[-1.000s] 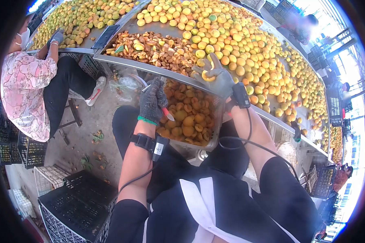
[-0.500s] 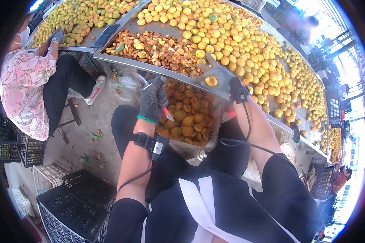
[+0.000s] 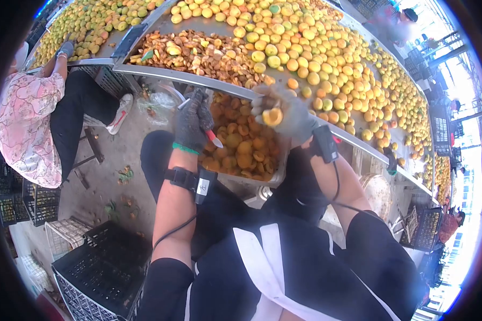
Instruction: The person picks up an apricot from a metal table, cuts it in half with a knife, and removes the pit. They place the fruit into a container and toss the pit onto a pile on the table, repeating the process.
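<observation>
My left hand [image 3: 193,124], in a dark knit glove, is closed on a small knife [image 3: 213,138] with a red handle, its blade pointing up past the fingers. My right hand [image 3: 286,113], in a grey glove, holds an orange apricot [image 3: 272,116] over a metal tub [image 3: 280,160] of halved apricots on my lap. The two hands sit a short way apart above the tub. A metal table [image 3: 160,75] just beyond carries a heap of pits and scraps [image 3: 198,52] and many whole apricots [image 3: 316,59].
A seated person in a floral top [image 3: 29,128] works at the table's left end, gloved hand on fruit. Black plastic crates [image 3: 99,278] stand on the floor at lower left. Another person [image 3: 399,24] is at the far side. More crates [image 3: 426,232] stand right.
My right hand has come back from the fruit pile on the table toward the tub, carrying an apricot. My left hand with the knife has stayed about where it was.
</observation>
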`<state>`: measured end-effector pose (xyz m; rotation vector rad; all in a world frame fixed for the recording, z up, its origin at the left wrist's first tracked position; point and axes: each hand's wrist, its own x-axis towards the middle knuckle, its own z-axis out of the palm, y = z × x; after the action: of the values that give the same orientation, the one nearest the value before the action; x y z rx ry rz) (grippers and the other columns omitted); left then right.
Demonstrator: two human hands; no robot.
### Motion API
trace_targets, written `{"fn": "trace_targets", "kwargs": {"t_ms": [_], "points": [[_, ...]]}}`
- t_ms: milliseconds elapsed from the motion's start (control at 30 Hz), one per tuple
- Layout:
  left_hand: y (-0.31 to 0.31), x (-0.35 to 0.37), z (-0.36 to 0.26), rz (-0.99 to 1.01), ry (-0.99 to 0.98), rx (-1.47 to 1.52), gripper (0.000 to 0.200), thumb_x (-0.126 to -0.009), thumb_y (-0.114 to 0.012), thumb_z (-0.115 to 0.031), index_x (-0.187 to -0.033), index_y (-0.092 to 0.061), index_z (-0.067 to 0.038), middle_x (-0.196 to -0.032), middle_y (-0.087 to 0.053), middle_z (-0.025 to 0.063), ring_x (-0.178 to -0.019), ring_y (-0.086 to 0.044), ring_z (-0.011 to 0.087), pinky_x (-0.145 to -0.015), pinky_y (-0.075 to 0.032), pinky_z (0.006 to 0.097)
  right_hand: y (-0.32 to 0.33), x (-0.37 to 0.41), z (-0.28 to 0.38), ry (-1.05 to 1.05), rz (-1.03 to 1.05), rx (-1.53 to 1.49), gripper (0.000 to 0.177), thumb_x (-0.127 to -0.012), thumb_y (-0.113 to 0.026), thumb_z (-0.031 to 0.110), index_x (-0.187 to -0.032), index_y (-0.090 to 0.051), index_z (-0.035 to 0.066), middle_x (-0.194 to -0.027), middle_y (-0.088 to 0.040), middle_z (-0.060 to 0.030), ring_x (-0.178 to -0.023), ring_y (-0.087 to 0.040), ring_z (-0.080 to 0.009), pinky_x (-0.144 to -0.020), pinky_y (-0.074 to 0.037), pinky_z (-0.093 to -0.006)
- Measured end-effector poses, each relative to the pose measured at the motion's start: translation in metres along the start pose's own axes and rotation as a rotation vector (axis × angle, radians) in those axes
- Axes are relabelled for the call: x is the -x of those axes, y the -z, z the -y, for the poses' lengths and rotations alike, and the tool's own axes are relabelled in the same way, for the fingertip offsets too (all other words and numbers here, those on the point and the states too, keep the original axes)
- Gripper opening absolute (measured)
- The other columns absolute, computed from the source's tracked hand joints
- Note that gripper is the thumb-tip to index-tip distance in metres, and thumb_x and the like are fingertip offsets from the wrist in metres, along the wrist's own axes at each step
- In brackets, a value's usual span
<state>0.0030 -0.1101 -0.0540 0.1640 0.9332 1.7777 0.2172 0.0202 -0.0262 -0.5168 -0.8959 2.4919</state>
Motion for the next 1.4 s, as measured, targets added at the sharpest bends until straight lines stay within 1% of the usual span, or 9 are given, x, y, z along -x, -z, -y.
{"fn": "trace_targets", "kwargs": {"t_ms": [67, 400, 500, 567, 667, 833, 1067, 1200, 1400], "points": [[0.000, 0.000, 0.000, 0.045, -0.002, 0.012, 0.012, -0.097, -0.058, -0.020, -0.087, -0.057, -0.013, -0.055, -0.042, -0.0049, -0.039, -0.036, 0.0077, -0.036, -0.029, 0.0230, 0.015, 0.010, -0.018, -0.105, 0.078, 0.031, 0.035, -0.100, -0.048, 0.025, -0.120, -0.056, -0.002, -0.113, -0.063, -0.0165, -0.108, -0.060, -0.0288, -0.090, -0.052, -0.0398], [0.003, 0.006, 0.004, 0.049, 0.018, -0.006, 0.015, -0.098, -0.057, -0.022, -0.089, -0.058, -0.009, -0.057, -0.043, -0.0042, -0.039, -0.035, 0.0080, -0.037, -0.029, 0.0238, 0.065, 0.049, 0.022, 0.380, -0.414, 0.239, 0.027, -0.097, -0.050, 0.014, -0.119, -0.058, 0.001, -0.112, -0.065, -0.0138, -0.106, -0.063, -0.0279, -0.093, -0.050, -0.0392], [0.002, 0.007, 0.003, 0.017, 0.001, -0.016, 0.018, -0.098, -0.056, -0.025, -0.088, -0.059, -0.011, -0.056, -0.038, -0.0066, -0.041, -0.031, 0.0062, -0.038, -0.025, 0.0227, 0.087, 0.046, 0.052, 0.421, -0.553, 0.470, 0.026, -0.096, -0.053, 0.014, -0.117, -0.060, 0.001, -0.109, -0.066, -0.0116, -0.103, -0.063, -0.0219, -0.091, -0.051, -0.0335], [0.003, 0.007, 0.003, 0.024, 0.004, 0.015, 0.018, -0.099, -0.056, -0.025, -0.085, -0.057, -0.013, -0.056, -0.037, -0.0067, -0.041, -0.030, 0.0061, -0.038, -0.025, 0.0226, 0.103, 0.042, 0.069, 0.462, -0.632, 1.057, 0.027, -0.092, -0.059, 0.015, -0.115, -0.062, 0.001, -0.105, -0.066, -0.0088, -0.100, -0.063, -0.0158, -0.086, -0.051, -0.0276], [0.003, 0.004, -0.001, 0.074, -0.012, 0.003, 0.022, -0.099, -0.055, -0.024, -0.078, -0.051, -0.016, -0.056, -0.036, -0.0070, -0.040, -0.029, 0.0060, -0.037, -0.024, 0.0221, 0.150, 0.020, 0.086, 0.317, -0.752, 1.434, 0.030, -0.087, -0.066, 0.025, -0.110, -0.067, 0.005, -0.103, -0.069, -0.0119, -0.098, -0.066, -0.0250, -0.084, -0.050, -0.0326], [-0.004, 0.008, -0.002, -0.042, -0.033, 0.027, 0.014, -0.099, -0.054, -0.022, -0.090, -0.060, -0.013, -0.057, -0.039, -0.0070, -0.041, -0.031, 0.0058, -0.036, -0.025, 0.0217, 0.144, -0.001, 0.097, 0.108, -0.754, 1.888, 0.060, -0.079, -0.071, 0.035, -0.131, -0.054, 0.009, -0.129, -0.057, -0.0169, -0.119, -0.054, -0.0325, -0.100, -0.043, -0.0397], [-0.007, 0.000, -0.003, -0.071, -0.024, 0.002, 0.013, -0.099, -0.054, -0.022, -0.097, -0.063, -0.012, -0.058, -0.041, -0.0067, -0.043, -0.034, 0.0050, -0.037, -0.027, 0.0204, 0.169, -0.053, 0.096, 0.262, -0.490, 1.986, 0.052, -0.081, -0.071, 0.024, -0.129, -0.057, 0.012, -0.140, -0.047, -0.0150, -0.121, -0.053, -0.0316, -0.101, -0.043, -0.0381], [-0.007, -0.005, -0.003, -0.074, -0.039, -0.021, 0.013, -0.099, -0.054, -0.021, -0.094, -0.062, -0.012, -0.058, -0.041, -0.0069, -0.042, -0.034, 0.0053, -0.037, -0.026, 0.0210, 0.140, -0.044, 0.104, 0.147, -0.604, 1.486, 0.042, -0.084, -0.069, 0.018, -0.124, -0.060, 0.011, -0.125, -0.060, -0.0121, -0.115, -0.058, -0.0256, -0.097, -0.047, -0.0360], [-0.012, -0.001, -0.004, -0.048, 0.011, -0.037, 0.013, -0.099, -0.054, -0.020, -0.093, -0.061, -0.011, -0.056, -0.041, -0.0065, -0.040, -0.033, 0.0061, -0.037, -0.026, 0.0220, 0.145, -0.046, 0.078, 0.433, -0.365, 2.037, 0.033, -0.085, -0.067, 0.026, -0.117, -0.065, 0.019, -0.112, -0.066, -0.0088, -0.102, -0.062, -0.0286, -0.090, -0.048, -0.0376]]}}
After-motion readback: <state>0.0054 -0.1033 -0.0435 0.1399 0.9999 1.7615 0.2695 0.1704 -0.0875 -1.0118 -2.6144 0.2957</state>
